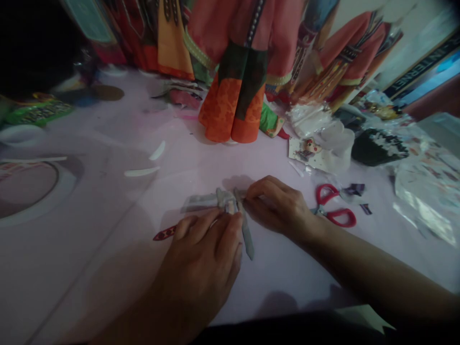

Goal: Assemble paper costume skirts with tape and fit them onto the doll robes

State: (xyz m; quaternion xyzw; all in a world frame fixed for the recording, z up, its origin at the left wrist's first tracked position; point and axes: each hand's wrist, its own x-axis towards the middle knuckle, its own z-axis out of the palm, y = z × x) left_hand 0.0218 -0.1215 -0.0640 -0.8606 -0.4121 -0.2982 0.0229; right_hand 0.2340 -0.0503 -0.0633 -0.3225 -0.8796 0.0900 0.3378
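The left hand (204,254) rests bent fingers on gray strips (247,242), maybe keeping them still; the right hand (278,206) bunches narrow fingers alongside. Neither grip shows clearly.

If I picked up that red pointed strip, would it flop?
Maybe: the red patterned strip looks thin and narrow, so it could bend. It probably wouldn't roll, since it looks flat. Pulling might catch where it meets the left hand.

Small grey piece of flat strips (223,197) on a pale desk (108,268), one pointed end slanting nearer; beside it, a partly hidden dark-red patterned strip (164,234), tip leftward.
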